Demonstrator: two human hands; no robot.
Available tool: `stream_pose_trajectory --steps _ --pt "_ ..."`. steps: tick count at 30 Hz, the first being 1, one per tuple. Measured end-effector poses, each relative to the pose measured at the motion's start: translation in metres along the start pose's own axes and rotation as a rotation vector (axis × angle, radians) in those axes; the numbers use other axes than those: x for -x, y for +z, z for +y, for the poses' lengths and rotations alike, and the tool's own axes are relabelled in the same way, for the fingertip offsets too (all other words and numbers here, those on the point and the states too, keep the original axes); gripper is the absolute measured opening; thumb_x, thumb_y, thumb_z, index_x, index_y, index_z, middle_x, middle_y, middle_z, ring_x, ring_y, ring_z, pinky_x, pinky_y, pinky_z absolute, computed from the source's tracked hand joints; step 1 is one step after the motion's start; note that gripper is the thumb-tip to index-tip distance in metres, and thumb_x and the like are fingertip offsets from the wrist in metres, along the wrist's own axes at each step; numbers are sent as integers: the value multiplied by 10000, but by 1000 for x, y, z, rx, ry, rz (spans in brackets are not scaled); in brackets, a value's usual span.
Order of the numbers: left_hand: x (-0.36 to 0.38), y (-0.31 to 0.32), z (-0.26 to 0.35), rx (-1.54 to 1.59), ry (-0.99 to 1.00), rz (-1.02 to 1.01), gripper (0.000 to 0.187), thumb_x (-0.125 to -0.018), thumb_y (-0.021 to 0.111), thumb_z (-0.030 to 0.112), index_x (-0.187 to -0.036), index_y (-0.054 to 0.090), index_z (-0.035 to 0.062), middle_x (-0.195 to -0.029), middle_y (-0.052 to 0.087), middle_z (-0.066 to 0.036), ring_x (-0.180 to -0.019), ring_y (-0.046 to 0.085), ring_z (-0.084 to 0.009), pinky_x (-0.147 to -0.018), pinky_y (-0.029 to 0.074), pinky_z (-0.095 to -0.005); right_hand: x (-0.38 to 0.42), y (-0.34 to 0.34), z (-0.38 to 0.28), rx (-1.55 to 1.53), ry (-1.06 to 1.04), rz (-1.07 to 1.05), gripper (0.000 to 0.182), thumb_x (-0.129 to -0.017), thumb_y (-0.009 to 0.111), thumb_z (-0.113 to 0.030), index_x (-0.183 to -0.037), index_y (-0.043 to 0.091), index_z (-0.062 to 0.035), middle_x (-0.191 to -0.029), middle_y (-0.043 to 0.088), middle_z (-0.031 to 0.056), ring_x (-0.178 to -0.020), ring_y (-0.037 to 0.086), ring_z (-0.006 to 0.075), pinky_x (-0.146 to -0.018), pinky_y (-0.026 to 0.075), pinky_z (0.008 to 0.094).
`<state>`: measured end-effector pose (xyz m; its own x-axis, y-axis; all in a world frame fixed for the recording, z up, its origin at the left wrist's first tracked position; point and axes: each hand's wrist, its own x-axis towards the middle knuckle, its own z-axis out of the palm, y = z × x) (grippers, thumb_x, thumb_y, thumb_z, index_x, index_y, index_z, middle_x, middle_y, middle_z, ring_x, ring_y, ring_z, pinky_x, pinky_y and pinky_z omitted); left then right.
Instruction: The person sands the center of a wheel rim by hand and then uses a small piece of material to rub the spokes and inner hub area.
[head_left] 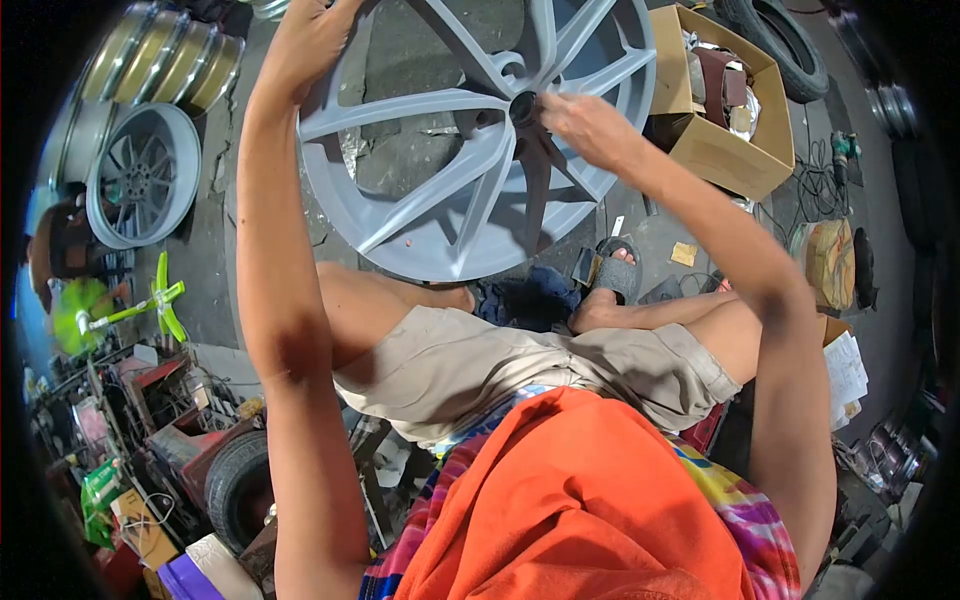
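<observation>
A large grey spoked wheel rim stands in front of me at the top of the view, tilted, its face toward me. My left hand grips the rim's upper left edge, its fingertips partly hidden behind it. Near the dark centre hole, my right hand is closed with its fingers pinched together at the hub. Whatever it pinches, if anything, is too small to make out. Dark cloth lies below the rim, between my feet.
An open cardboard box and a tyre are at upper right. Other rims stand at left, near a green fan. Cluttered parts and another tyre fill the lower left. A corded tool lies at right.
</observation>
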<state>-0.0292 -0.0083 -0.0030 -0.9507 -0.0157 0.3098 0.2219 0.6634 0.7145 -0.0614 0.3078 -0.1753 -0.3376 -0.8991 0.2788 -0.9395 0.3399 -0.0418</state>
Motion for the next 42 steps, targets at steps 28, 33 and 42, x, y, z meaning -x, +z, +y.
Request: stream_pose_trajectory --steps 28,33,42 --pt "-2 0 -11 71 -2 19 413 -1102 527 328 -1201 716 -27 -1073 679 35 -1017 574 -92 -910 464 -264 90 -1 -69 -559 567 -76 193 -974 666 -196 -969 769 -34 -985 651 165 -868 649 384 -754 508 456" --pt "0 -1 -6 39 -82 35 424 -1103 528 324 -1238 703 -38 -1107 681 32 -1040 575 -97 -926 463 -261 84 -4 -81 -545 611 159 230 -962 659 -237 -952 774 -38 -1224 640 158 -920 681 383 -818 536 469" --pt "10 8 16 71 -56 48 380 -1097 553 296 -1174 711 -41 -1029 650 64 -977 546 -64 -865 456 -246 38 -10 -72 -396 553 -18 271 -848 676 -240 -801 744 19 -1505 529 105 -825 708 403 -795 566 513"
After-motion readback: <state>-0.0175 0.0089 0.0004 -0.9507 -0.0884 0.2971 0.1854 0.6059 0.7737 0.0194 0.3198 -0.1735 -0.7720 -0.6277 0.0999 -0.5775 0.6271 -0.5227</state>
